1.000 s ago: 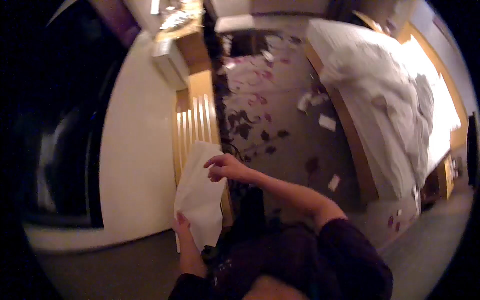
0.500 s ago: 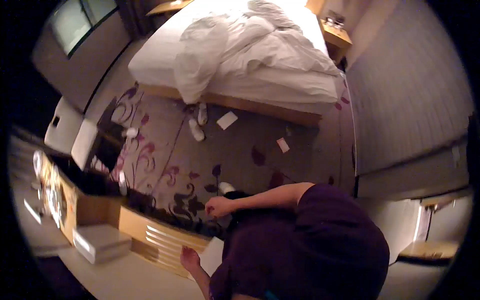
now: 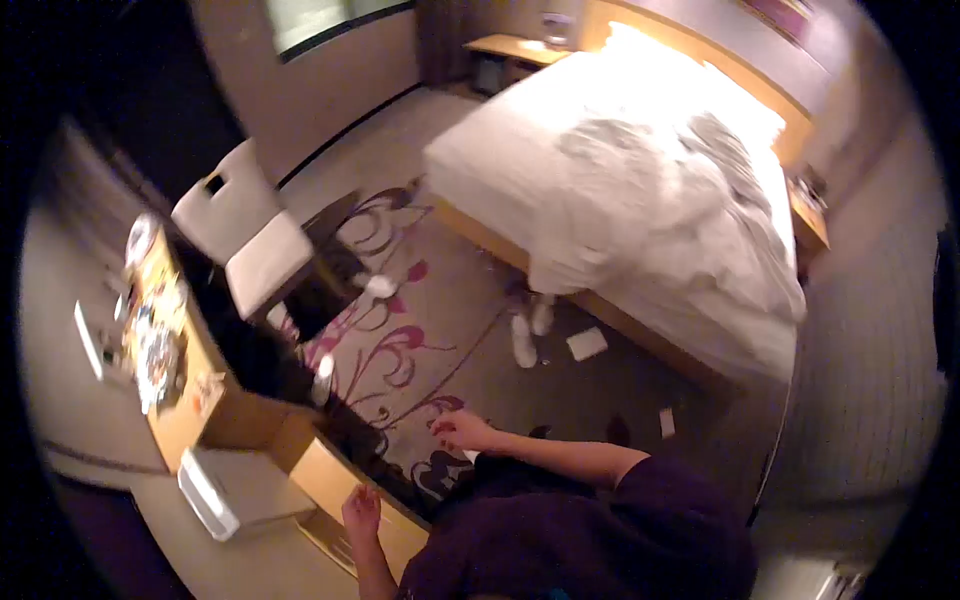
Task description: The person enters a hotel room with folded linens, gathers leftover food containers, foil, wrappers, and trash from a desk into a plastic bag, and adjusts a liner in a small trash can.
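My right hand reaches across in front of my dark purple shirt. Its fingers are loosely bent and apart, with nothing visible in them. Lower down, my left hand is raised beside the wooden cabinet, also loosely open and holding nothing I can see. A white box-like piece stands left of that hand, against the cabinet. Both hands appear to be in the air, apart from the furniture. Small finger details are blurred.
An unmade bed fills the far right. A pale chair stands by the cluttered desk. White slippers, a white sheet and a small card lie on the patterned carpet. A wall runs along the right.
My view has swung left, so the bed and floor items sit further right and the chair and desk show more fully. Both hands stay raised and free of objects.
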Action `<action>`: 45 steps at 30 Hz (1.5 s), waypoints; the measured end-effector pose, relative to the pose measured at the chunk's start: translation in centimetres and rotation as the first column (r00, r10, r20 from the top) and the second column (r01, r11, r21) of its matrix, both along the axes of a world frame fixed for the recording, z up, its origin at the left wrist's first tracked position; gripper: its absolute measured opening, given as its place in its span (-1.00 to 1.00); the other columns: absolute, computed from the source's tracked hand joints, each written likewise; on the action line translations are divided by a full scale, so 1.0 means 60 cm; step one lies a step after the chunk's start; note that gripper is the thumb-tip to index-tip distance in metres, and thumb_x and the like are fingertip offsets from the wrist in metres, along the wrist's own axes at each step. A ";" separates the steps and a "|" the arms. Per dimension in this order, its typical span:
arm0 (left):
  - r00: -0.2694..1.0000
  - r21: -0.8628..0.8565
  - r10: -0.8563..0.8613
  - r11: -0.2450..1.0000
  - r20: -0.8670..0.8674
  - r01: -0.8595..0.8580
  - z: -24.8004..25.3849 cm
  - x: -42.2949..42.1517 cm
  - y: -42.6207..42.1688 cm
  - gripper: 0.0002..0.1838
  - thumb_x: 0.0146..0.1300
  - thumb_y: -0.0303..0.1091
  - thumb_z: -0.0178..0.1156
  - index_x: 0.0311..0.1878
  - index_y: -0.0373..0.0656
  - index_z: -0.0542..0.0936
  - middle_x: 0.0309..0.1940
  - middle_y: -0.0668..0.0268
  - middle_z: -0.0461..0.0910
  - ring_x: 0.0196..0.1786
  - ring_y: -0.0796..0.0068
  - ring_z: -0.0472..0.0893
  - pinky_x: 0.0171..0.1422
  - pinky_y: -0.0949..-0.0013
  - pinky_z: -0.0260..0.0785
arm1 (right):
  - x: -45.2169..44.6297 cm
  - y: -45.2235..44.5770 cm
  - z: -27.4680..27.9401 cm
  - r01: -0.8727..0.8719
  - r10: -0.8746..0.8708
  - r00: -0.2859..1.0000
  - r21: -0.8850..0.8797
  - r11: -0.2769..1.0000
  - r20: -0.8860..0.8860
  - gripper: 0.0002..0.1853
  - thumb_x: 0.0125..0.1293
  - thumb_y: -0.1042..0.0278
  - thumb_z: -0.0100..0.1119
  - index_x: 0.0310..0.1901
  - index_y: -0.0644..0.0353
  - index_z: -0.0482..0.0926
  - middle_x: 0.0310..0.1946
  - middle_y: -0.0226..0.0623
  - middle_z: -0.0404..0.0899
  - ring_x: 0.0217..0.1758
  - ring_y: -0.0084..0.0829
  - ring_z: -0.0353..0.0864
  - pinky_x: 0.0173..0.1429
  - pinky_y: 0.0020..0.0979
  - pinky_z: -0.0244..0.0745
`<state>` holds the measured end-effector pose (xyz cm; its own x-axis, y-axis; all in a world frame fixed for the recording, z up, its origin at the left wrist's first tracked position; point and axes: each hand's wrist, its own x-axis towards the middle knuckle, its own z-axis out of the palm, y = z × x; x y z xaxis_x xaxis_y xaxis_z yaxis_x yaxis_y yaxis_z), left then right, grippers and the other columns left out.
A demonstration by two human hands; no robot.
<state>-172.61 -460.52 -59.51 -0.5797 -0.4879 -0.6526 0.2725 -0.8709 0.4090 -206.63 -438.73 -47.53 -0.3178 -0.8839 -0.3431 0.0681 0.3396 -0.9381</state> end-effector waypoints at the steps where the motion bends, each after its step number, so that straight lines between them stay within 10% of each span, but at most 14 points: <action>1: 0.987 -0.015 0.130 0.992 0.099 -0.129 0.068 -0.051 0.003 -0.88 0.37 -0.37 0.20 -0.15 -0.21 0.63 -0.18 0.28 0.70 -0.07 0.33 0.67 0.07 0.25 0.60 | -0.022 -0.029 -0.001 -0.047 0.046 0.999 0.035 0.998 0.026 -0.75 0.40 0.49 0.08 0.03 0.32 0.64 -0.29 -0.20 0.72 -0.30 -0.46 0.74 -0.19 -0.39 0.65; 2: 0.934 0.073 0.261 0.955 0.246 -0.286 0.091 -0.015 0.042 -0.88 0.37 -0.39 0.18 -0.15 -0.22 0.63 -0.18 0.23 0.69 -0.07 0.30 0.66 0.13 0.24 0.56 | -0.049 -0.047 -0.002 -0.095 0.092 0.995 0.070 0.993 0.050 -0.75 0.40 0.50 0.09 0.05 0.33 0.62 -0.29 -0.21 0.72 -0.29 -0.46 0.74 -0.20 -0.39 0.65; 4: 0.950 0.019 0.142 0.990 -0.278 -0.142 0.062 0.019 0.039 -0.81 0.36 -0.35 0.21 -0.10 -0.28 0.63 -0.18 0.19 0.69 -0.03 0.30 0.67 0.13 0.30 0.56 | -0.027 -0.086 -0.015 -0.093 0.091 0.991 0.007 0.996 0.093 -0.76 0.41 0.49 0.12 0.04 0.33 0.63 -0.28 -0.22 0.72 -0.27 -0.49 0.74 -0.18 -0.42 0.64; 7: 0.947 0.182 0.319 0.930 0.037 -0.320 0.035 0.037 -0.050 -0.82 0.37 -0.38 0.20 -0.08 -0.29 0.64 -0.23 0.19 0.72 -0.17 0.36 0.72 -0.04 0.34 0.65 | -0.012 -0.261 0.028 -0.318 0.314 0.948 0.094 0.944 0.048 -0.76 0.42 0.49 0.15 0.06 0.32 0.62 -0.24 -0.24 0.72 -0.23 -0.48 0.73 -0.11 -0.44 0.64; 10: 0.943 0.263 0.326 0.917 -0.058 -0.301 -0.090 0.077 -0.147 -0.82 0.39 -0.39 0.20 -0.06 -0.27 0.65 -0.24 0.22 0.74 -0.21 0.40 0.73 -0.03 0.32 0.65 | -0.011 -0.428 -0.004 -0.363 0.362 0.932 0.074 0.929 0.024 -0.76 0.41 0.51 0.12 0.05 0.34 0.61 -0.24 -0.23 0.72 -0.24 -0.49 0.72 -0.11 -0.46 0.63; 13: 0.955 0.268 0.297 0.918 0.018 -0.291 0.000 -0.141 -0.290 -0.81 0.39 -0.36 0.23 -0.04 -0.25 0.64 -0.20 0.21 0.74 -0.18 0.40 0.74 -0.01 0.29 0.66 | -0.177 -0.569 0.031 -0.355 0.353 0.934 0.027 0.934 0.051 -0.76 0.41 0.53 0.09 0.04 0.36 0.60 -0.23 -0.21 0.72 -0.24 -0.50 0.71 -0.11 -0.47 0.62; 25: 0.797 -0.128 0.554 0.832 0.241 -0.540 0.178 -0.130 -0.523 -0.82 0.38 -0.41 0.20 -0.02 -0.25 0.60 -0.20 0.10 0.72 -0.23 0.33 0.75 -0.10 0.31 0.70 | -0.142 -0.900 0.059 -0.604 0.600 0.796 0.042 0.796 0.081 -0.77 0.48 0.51 0.06 0.08 0.37 0.58 -0.19 -0.17 0.73 -0.21 -0.49 0.72 -0.03 -0.46 0.64; 39: 0.196 -0.312 0.838 0.392 0.509 -0.866 0.127 -0.182 -0.649 -0.76 0.43 -0.36 0.16 0.06 -0.27 0.55 -0.13 0.20 0.66 -0.14 0.43 0.69 -0.05 0.36 0.65 | -0.091 -1.267 -0.014 -0.959 0.956 0.281 0.043 0.279 0.084 -0.77 0.52 0.45 0.01 0.07 0.36 0.57 -0.29 -0.26 0.72 -0.31 -0.55 0.67 -0.16 -0.50 0.60; 45: 0.114 -0.345 0.764 0.413 0.636 -0.843 0.142 -0.227 -0.701 -0.77 0.52 -0.19 0.13 -0.06 -0.17 0.54 -0.17 0.33 0.61 -0.14 0.52 0.63 -0.05 0.39 0.61 | -0.050 -1.343 -0.036 -0.987 0.981 0.143 0.089 0.132 0.134 -0.82 0.45 0.45 0.07 -0.07 0.31 0.63 -0.41 -0.35 0.69 -0.33 -0.56 0.67 -0.20 -0.49 0.58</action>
<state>-186.25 -502.59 -51.00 0.6885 -0.3204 -0.6506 0.5496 -0.3548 0.7563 -209.66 -519.28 -49.69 0.8031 -0.3790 -0.4598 -0.3909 0.2474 -0.8866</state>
